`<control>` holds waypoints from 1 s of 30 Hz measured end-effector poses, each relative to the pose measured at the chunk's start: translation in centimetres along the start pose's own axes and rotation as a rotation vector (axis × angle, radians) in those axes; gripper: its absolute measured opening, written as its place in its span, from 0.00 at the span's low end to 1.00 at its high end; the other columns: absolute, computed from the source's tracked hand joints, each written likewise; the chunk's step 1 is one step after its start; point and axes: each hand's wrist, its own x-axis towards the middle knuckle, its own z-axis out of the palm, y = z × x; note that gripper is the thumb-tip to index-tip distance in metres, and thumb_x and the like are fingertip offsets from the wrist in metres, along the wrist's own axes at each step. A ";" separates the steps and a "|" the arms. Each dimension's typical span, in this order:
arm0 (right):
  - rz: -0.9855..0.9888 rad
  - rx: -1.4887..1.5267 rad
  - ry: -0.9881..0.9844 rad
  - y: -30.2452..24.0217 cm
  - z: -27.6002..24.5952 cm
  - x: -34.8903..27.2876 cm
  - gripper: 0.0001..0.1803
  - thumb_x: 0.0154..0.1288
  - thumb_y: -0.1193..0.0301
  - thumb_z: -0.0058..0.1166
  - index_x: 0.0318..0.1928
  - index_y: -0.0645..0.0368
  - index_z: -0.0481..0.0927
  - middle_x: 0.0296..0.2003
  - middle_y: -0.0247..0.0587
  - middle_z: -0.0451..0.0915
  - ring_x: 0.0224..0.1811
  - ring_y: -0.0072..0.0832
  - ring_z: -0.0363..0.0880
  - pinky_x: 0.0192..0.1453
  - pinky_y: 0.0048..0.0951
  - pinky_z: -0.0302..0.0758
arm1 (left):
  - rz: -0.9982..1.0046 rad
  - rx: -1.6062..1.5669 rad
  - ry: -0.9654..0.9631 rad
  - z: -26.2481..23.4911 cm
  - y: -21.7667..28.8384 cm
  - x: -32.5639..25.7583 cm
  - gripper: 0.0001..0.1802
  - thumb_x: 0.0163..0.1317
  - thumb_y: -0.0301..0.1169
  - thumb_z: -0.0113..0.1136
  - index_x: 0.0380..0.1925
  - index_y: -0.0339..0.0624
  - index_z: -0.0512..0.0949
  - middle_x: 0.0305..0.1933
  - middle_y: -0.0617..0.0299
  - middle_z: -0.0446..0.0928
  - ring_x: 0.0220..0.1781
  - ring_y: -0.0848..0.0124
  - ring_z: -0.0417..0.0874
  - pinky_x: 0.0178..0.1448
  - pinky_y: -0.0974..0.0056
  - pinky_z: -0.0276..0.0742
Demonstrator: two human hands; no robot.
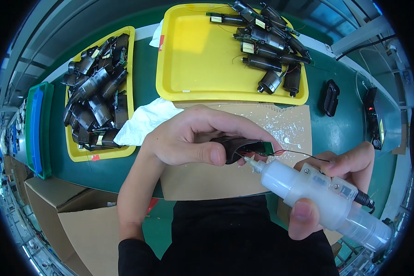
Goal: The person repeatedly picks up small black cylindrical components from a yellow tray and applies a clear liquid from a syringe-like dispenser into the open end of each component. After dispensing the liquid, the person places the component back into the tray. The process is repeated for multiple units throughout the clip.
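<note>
My left hand (181,138) is closed around a black tubular housing (233,146), its open end turned to the right. A small green circuit board (268,148) shows at that end, and a thin dark wire (303,153) stretches from it toward my right fingers. Wrapped around a translucent white glue syringe (299,186) with a cable at its side, my right hand (354,168) tilts it up and left. The syringe's narrow nozzle (250,160) is at the housing's opening; whether it touches is hard to tell. Cardboard (198,184) spotted with white residue lies beneath both hands.
A yellow tray (188,87) at the back bears several black housings (264,39) on its right side. Another yellow tray (73,154) at left is heaped with them. White cloth (147,119), a black shell part (330,98) and a black device (374,119) are nearby.
</note>
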 end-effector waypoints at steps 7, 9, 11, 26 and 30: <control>-0.075 -0.074 0.113 -0.6 -0.7 -1.0 0.33 0.45 0.56 0.65 0.34 0.62 0.55 0.17 0.38 0.67 0.14 0.16 0.59 0.19 0.15 0.56 | 0.038 0.110 0.026 -0.9 0.7 -0.1 0.32 0.62 0.49 0.51 0.52 0.28 0.69 0.48 0.45 0.74 0.39 0.65 0.78 0.45 0.63 0.74; -0.086 -0.142 0.176 -0.4 -0.6 -0.9 0.31 0.48 0.52 0.62 0.33 0.61 0.57 0.17 0.38 0.66 0.14 0.17 0.61 0.19 0.15 0.57 | -0.027 0.423 0.102 -1.7 2.3 -0.7 0.24 0.65 0.41 0.50 0.53 0.34 0.70 0.44 0.54 0.73 0.40 0.69 0.74 0.46 0.66 0.71; -0.032 -0.183 0.150 1.1 -1.1 -0.9 0.30 0.50 0.49 0.59 0.31 0.61 0.59 0.17 0.37 0.66 0.14 0.18 0.65 0.20 0.15 0.60 | -0.061 0.876 0.186 -2.3 4.5 -1.3 0.20 0.64 0.36 0.51 0.53 0.37 0.71 0.41 0.57 0.73 0.40 0.71 0.72 0.46 0.66 0.70; 0.242 -0.350 -0.015 7.7 -4.1 -1.8 0.17 0.44 0.73 0.65 0.31 0.61 0.68 0.21 0.33 0.73 0.23 0.15 0.71 0.28 0.18 0.68 | -0.067 1.876 0.766 -6.7 11.7 -2.9 0.14 0.56 0.28 0.57 0.44 0.37 0.76 0.45 0.52 0.75 0.48 0.59 0.76 0.55 0.62 0.68; 0.230 -0.356 -0.021 7.4 -4.6 -2.1 0.18 0.45 0.72 0.65 0.31 0.61 0.68 0.21 0.33 0.74 0.23 0.16 0.73 0.28 0.18 0.69 | 0.025 1.593 0.421 -4.6 4.4 4.4 0.10 0.55 0.27 0.57 0.37 0.35 0.78 0.36 0.54 0.79 0.38 0.62 0.79 0.47 0.64 0.72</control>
